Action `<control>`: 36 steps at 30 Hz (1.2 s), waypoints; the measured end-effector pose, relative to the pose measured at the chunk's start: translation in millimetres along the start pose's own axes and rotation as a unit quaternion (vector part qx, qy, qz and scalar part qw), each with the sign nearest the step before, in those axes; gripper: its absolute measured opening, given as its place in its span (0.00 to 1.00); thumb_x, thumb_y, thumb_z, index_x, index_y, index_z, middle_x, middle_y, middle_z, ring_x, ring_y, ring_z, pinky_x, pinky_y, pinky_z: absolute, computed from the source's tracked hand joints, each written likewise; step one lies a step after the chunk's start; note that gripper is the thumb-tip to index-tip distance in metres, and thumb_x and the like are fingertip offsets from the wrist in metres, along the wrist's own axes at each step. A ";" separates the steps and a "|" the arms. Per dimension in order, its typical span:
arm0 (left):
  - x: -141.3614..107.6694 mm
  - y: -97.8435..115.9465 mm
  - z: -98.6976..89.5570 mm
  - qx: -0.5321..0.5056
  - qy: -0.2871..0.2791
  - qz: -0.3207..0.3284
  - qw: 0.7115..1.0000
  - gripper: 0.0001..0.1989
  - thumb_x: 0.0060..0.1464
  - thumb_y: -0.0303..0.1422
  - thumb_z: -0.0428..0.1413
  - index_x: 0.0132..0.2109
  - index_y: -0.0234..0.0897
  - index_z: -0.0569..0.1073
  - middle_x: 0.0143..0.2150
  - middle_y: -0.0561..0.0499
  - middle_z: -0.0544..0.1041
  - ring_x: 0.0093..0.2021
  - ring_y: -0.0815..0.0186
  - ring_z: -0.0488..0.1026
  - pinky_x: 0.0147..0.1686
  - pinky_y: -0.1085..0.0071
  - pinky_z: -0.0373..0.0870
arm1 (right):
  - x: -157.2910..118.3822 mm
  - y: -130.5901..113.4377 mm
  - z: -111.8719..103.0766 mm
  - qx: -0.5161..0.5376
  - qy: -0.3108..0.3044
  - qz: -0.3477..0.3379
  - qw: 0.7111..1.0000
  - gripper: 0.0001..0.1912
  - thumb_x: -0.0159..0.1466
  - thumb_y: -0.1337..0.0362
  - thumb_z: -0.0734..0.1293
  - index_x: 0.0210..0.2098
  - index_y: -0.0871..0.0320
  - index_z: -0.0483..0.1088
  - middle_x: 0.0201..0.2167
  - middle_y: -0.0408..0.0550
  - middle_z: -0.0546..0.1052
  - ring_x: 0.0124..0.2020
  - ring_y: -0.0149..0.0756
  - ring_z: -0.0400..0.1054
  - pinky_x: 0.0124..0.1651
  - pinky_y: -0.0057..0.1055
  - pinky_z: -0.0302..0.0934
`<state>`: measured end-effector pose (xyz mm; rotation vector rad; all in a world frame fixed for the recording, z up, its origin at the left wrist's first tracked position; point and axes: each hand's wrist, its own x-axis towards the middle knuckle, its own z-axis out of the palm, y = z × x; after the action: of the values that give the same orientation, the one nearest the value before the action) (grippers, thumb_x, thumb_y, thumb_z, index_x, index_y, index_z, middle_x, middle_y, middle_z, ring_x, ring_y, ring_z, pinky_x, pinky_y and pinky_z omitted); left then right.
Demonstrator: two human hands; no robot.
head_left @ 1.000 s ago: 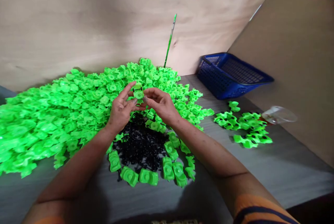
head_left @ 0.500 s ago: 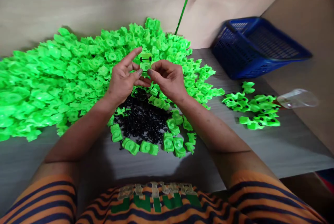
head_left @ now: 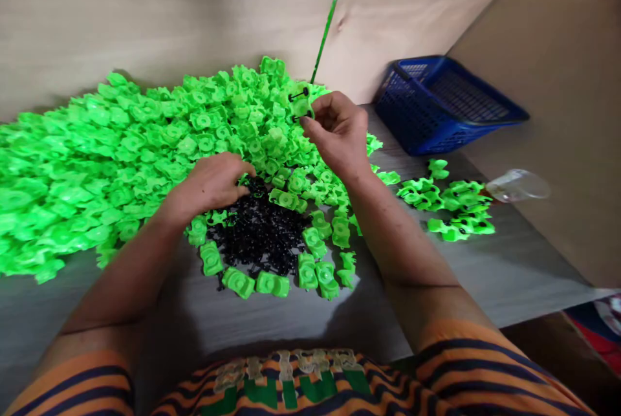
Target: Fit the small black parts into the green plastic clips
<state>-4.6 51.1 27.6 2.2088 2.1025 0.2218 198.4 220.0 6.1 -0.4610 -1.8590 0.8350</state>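
Note:
My right hand (head_left: 339, 131) is raised over the right part of the green heap, thumb and fingers pinching a bright green toy car body (head_left: 300, 105). Its underside shows a black wheel axle (head_left: 298, 94) at the far end and black wheels near my fingertips. Lower down, my left hand (head_left: 213, 182) reaches to the upper left edge of a pile of black wheel axles (head_left: 264, 235). Its thumb and index finger are apart, with the tips at the pile; its other fingers are mostly hidden.
A large heap of green car bodies (head_left: 145, 138) covers the back left of the grey table (head_left: 369, 319). Loose bodies ring the axles. On the right lie several bodies with axles (head_left: 460, 196), a clear plastic cup (head_left: 521, 185) on its side and a blue basket (head_left: 412, 112).
My left hand has let go of the car body and moved down to the axles. My right hand has carried the body up and right, tilting it. The view has shifted slightly.

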 end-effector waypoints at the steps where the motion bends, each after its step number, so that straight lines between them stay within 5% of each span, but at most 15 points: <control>1: -0.5 5.0 1.2 0.037 -0.052 0.005 0.998 0.19 0.55 0.33 0.64 0.54 0.43 0.83 0.50 0.43 0.82 0.55 0.48 0.77 0.49 0.59 0.76 | 0.3 4.4 -9.0 -0.017 0.004 -0.007 1.000 0.14 0.65 0.55 0.77 0.40 0.54 0.71 0.31 0.42 0.71 0.38 0.35 0.71 0.38 0.34 0.71; 5: 3.4 20.6 8.8 0.115 -0.115 0.009 0.987 0.24 0.59 0.34 0.63 0.62 0.39 0.79 0.55 0.38 0.78 0.61 0.47 0.72 0.54 0.58 0.73 | -13.2 29.3 -64.7 -0.138 0.029 -0.025 0.990 0.09 0.63 0.64 0.77 0.39 0.55 0.75 0.28 0.40 0.72 0.30 0.30 0.67 0.34 0.31 0.63; 8: 7.5 21.3 14.1 0.124 -0.110 0.011 0.986 0.22 0.59 0.37 0.64 0.60 0.41 0.81 0.53 0.40 0.78 0.59 0.48 0.72 0.56 0.60 0.72 | -30.3 53.2 -129.3 -0.258 0.059 -0.035 0.964 0.10 0.58 0.72 0.78 0.36 0.54 0.77 0.25 0.40 0.72 0.24 0.27 0.61 0.29 0.30 0.55; 11: 9.3 18.6 17.0 0.106 -0.106 0.008 0.989 0.19 0.60 0.37 0.63 0.58 0.41 0.82 0.53 0.41 0.78 0.59 0.49 0.73 0.54 0.61 0.73 | -48.4 69.5 -196.5 -0.321 0.061 -0.047 0.944 0.19 0.48 0.80 0.79 0.22 0.53 0.71 0.17 0.36 0.64 0.19 0.24 0.51 0.23 0.32 0.41; 16: 8.2 20.5 15.1 0.093 -0.104 0.008 0.990 0.19 0.63 0.35 0.58 0.58 0.37 0.81 0.56 0.40 0.78 0.60 0.49 0.75 0.53 0.62 0.74 | -82.7 84.7 -271.2 -0.382 0.037 -0.079 0.920 0.27 0.58 0.66 0.80 0.14 0.51 0.62 0.10 0.35 0.51 0.16 0.26 0.37 0.21 0.35 0.36; 20: 8.1 24.1 13.2 0.093 -0.079 -0.018 0.992 0.20 0.62 0.34 0.55 0.56 0.36 0.82 0.56 0.39 0.80 0.57 0.48 0.78 0.48 0.60 0.76 | -91.8 92.9 -286.5 -0.473 0.050 -0.037 0.879 0.35 0.58 0.54 0.80 0.10 0.50 0.53 0.10 0.35 0.42 0.17 0.27 0.39 0.24 0.36 0.43; 23: 9.6 24.7 12.4 0.097 -0.081 -0.059 0.990 0.20 0.61 0.37 0.54 0.55 0.36 0.82 0.54 0.39 0.83 0.55 0.44 0.80 0.46 0.57 0.76 | -83.0 80.8 -267.9 -0.531 0.084 0.026 0.843 0.36 0.57 0.46 0.78 0.12 0.50 0.50 0.13 0.37 0.45 0.22 0.37 0.59 0.32 0.42 0.59; 25: 10.5 25.0 11.5 0.104 -0.080 -0.081 0.988 0.21 0.60 0.38 0.54 0.55 0.37 0.82 0.53 0.39 0.84 0.55 0.43 0.80 0.46 0.57 0.76 | -74.6 61.3 -237.5 -0.540 0.051 0.040 0.839 0.26 0.60 0.45 0.74 0.18 0.51 0.63 0.17 0.46 0.62 0.33 0.49 0.70 0.40 0.52 0.66; 28: 10.8 26.3 9.1 0.101 -0.070 -0.106 0.987 0.23 0.60 0.40 0.54 0.57 0.38 0.82 0.51 0.38 0.85 0.55 0.42 0.80 0.48 0.55 0.76 | -64.5 21.7 -166.5 -0.488 -0.117 0.033 0.864 0.12 0.69 0.57 0.66 0.41 0.56 0.78 0.39 0.61 0.79 0.46 0.54 0.72 0.49 0.53 0.69; 31: 10.6 26.5 6.2 0.100 -0.049 -0.113 0.987 0.25 0.61 0.38 0.54 0.62 0.37 0.80 0.50 0.37 0.85 0.55 0.40 0.80 0.53 0.51 0.75 | -61.2 -19.5 -84.6 -0.416 -0.255 -0.021 0.873 0.11 0.68 0.60 0.68 0.48 0.57 0.77 0.44 0.56 0.80 0.48 0.48 0.72 0.51 0.43 0.67; 34: 11.1 22.2 5.2 0.103 -0.022 -0.107 0.989 0.26 0.63 0.33 0.52 0.65 0.37 0.77 0.51 0.37 0.85 0.57 0.41 0.80 0.56 0.50 0.74 | -63.9 -52.0 -19.4 -0.395 -0.407 -0.037 0.823 0.17 0.68 0.59 0.71 0.54 0.59 0.75 0.46 0.56 0.79 0.49 0.48 0.70 0.50 0.39 0.62; 36: 11.7 17.8 6.0 0.093 -0.007 -0.117 0.989 0.27 0.63 0.31 0.51 0.66 0.37 0.76 0.52 0.37 0.85 0.57 0.41 0.80 0.55 0.50 0.74 | -66.3 -65.3 8.2 -0.436 -0.438 -0.022 0.786 0.23 0.68 0.58 0.73 0.58 0.61 0.73 0.49 0.59 0.79 0.52 0.51 0.69 0.51 0.40 0.61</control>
<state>14.5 62.1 25.1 2.0184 2.4394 -0.0055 222.5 129.8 8.7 -0.6366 -3.1122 0.0267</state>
